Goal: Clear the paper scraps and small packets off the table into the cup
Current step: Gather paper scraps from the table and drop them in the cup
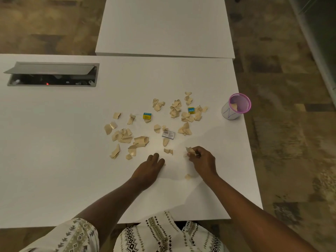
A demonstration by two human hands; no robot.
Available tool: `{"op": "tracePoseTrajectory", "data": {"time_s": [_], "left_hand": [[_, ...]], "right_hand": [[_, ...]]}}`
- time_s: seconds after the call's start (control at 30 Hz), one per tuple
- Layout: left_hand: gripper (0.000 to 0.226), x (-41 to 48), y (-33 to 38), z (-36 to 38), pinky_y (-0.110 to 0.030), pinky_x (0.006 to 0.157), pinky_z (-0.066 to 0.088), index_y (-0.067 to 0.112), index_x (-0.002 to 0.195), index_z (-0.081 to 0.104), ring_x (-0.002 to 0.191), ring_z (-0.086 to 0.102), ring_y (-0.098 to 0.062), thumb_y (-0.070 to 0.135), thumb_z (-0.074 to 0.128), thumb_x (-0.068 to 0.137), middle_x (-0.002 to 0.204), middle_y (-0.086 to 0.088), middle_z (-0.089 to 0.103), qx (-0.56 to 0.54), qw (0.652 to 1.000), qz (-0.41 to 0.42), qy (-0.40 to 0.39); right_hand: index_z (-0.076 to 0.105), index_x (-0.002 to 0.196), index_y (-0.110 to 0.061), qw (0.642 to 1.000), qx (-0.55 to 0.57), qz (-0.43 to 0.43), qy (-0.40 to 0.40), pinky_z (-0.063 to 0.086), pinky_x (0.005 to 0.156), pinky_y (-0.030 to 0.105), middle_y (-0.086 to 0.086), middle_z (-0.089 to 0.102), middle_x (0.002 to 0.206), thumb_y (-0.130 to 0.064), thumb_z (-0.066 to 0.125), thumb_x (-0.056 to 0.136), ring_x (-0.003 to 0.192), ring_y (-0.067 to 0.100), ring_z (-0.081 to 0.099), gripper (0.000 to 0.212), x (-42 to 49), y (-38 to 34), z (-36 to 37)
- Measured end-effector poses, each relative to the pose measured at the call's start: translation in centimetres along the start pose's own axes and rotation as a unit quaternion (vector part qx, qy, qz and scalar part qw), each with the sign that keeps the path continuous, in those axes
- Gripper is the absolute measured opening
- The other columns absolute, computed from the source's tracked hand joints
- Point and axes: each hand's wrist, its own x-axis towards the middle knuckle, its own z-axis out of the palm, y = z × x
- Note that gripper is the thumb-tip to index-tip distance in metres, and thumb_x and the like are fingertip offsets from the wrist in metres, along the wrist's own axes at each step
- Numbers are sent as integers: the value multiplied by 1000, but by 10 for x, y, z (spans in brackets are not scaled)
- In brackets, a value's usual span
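Observation:
Several tan paper scraps (125, 136) lie scattered across the middle of the white table (54, 160). Among them sit two yellow-and-blue packets (147, 115) (191, 110) and a grey packet (168, 134). A pink-rimmed mesh cup (236, 106) stands at the table's right edge with a scrap inside. My right hand (201, 160) pinches a tan scrap (190, 150) just above the table. My left hand (150, 168) rests flat on the table, fingers straight, close to another scrap (168, 151). One loose scrap (187, 176) lies below my right wrist.
An open cable hatch (51, 74) with a raised grey lid is set into the table at the far left. A second white table (165, 28) butts against the far side. Patterned floor runs past the table's right edge, near the cup.

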Motion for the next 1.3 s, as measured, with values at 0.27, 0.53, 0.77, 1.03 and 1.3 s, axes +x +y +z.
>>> {"op": "tracePoseTrajectory", "data": {"time_s": [0.27,0.53,0.77,1.03,1.3], "left_hand": [[18,20,7,-12,-39,58,47,7,99,62,85,55,-32,3,61,81,109,-16,59,58,998,18,35],[18,48,30,-20,-39,67,52,3,97,66,91,60,-35,-2,63,81,115,-19,63,49,996,29,66],[27,70,36,-22,-43,79,47,4,115,54,104,51,-33,-1,40,92,116,-16,53,5,1000,-26,14],[12,119,73,-65,-42,71,48,5,91,57,84,57,-30,8,47,95,92,-13,59,-160,981,-87,69],[12,227,144,-169,-41,80,58,-2,88,67,88,68,-35,2,55,87,90,-16,74,-401,894,-119,160]], "right_hand": [[69,83,-20,996,-84,-25,12,41,59,4,-14,64,74,-26,65,93,69,-3,56,11,6,9,-38],[69,87,-11,993,-111,-25,1,36,58,14,1,67,84,-29,61,96,75,15,58,21,6,21,-40],[71,92,-17,999,-38,13,13,49,66,23,-3,72,85,-25,65,93,82,17,66,11,15,14,-59],[70,88,-17,995,36,16,87,50,68,28,-2,72,79,-18,69,88,74,15,69,2,58,-13,-114],[72,103,-9,978,132,74,142,59,79,42,8,69,87,-15,66,87,78,25,69,19,132,-48,-169]]}}
